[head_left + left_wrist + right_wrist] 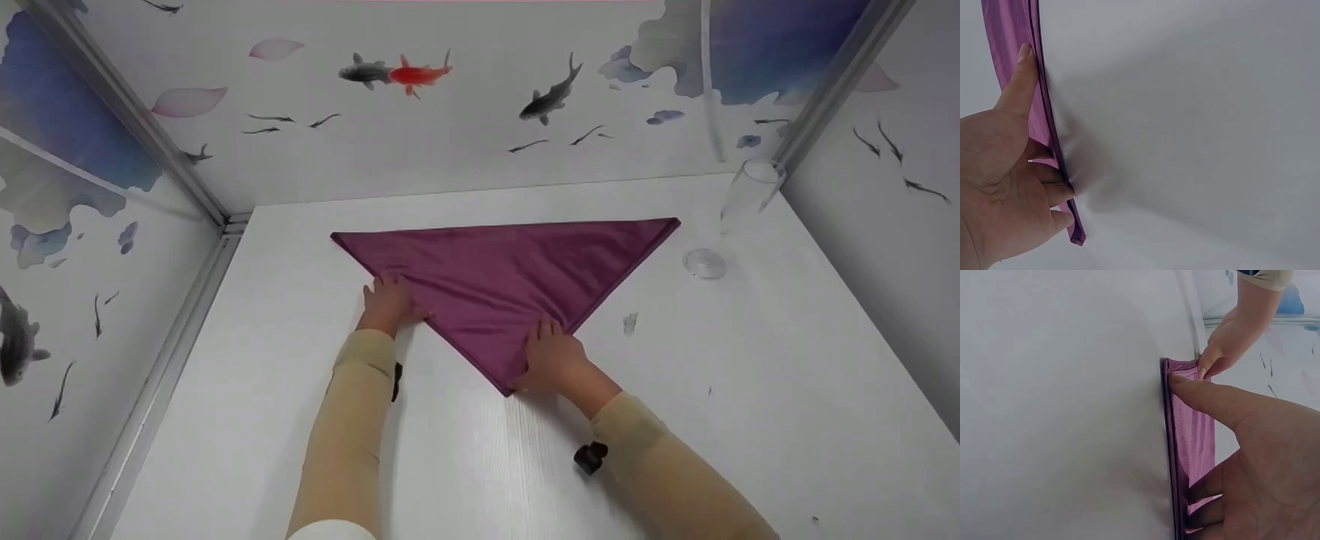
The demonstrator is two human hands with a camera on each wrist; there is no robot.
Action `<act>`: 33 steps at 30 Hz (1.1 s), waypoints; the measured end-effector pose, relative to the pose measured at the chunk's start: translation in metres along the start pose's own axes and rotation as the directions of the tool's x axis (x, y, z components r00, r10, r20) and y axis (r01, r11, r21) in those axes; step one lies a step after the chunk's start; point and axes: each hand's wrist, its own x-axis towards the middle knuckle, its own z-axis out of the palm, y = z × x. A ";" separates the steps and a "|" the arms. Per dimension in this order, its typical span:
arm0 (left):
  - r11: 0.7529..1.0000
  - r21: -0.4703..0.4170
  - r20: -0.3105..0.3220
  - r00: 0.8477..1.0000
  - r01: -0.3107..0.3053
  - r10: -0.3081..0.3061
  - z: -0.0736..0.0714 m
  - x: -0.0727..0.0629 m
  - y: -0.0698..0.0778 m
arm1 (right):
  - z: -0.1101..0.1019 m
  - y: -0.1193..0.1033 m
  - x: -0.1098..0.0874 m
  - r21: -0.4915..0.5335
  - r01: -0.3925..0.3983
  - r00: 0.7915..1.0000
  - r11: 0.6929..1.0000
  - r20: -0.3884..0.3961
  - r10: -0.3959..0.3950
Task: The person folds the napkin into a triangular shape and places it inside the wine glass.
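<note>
A purple cloth napkin lies folded into a triangle on the white table, its long side at the back and one corner towards the person. Soft wrinkles run across it. On its left slanted edge rests my left hand, thumb and fingers spread apart; the left wrist view shows the thumb along the layered hem. My right hand lies on the right slanted edge near the front corner. In the right wrist view its thumb touches the corner and the other fingers reach over the cloth.
A clear stemmed glass stands at the back right of the table, beyond the napkin's right corner. A small greyish mark shows right of the napkin. Panels painted with fish enclose the table at the back and both sides.
</note>
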 end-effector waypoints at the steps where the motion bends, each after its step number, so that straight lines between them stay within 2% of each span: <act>1: 1.000 -0.006 0.003 1.000 0.002 -0.002 0.001 0.000 0.000 | 0.001 0.000 0.000 -0.005 0.001 1.000 1.000 -0.004 -0.001; 10: 0.998 -0.056 -0.036 0.999 -0.003 0.001 0.011 -0.005 0.001 | 0.008 -0.001 -0.006 -0.028 0.041 0.998 0.999 -0.048 -0.043; 17: 0.999 -0.021 -0.038 0.999 -0.040 0.039 0.020 -0.014 0.010 | 0.010 -0.003 -0.013 -0.082 0.159 0.984 0.984 -0.067 -0.164; 21: 0.999 0.015 -0.041 0.998 -0.045 0.046 0.026 -0.018 0.013 | 0.010 -0.005 -0.018 -0.111 0.249 0.957 0.962 -0.121 -0.262; 26: 0.999 0.029 -0.025 0.999 -0.045 0.046 0.029 -0.023 0.017 | 0.015 -0.006 -0.020 -0.175 0.363 0.891 0.915 -0.222 -0.395; 29: 0.999 0.017 -0.023 0.999 -0.048 0.049 0.030 -0.027 0.019 | 0.019 -0.007 -0.019 -0.228 0.389 0.858 0.893 -0.264 -0.441; 33: 0.997 0.029 -0.031 0.997 -0.068 0.069 0.031 -0.033 0.020 | 0.021 -0.009 -0.018 -0.278 0.398 0.831 0.874 -0.295 -0.472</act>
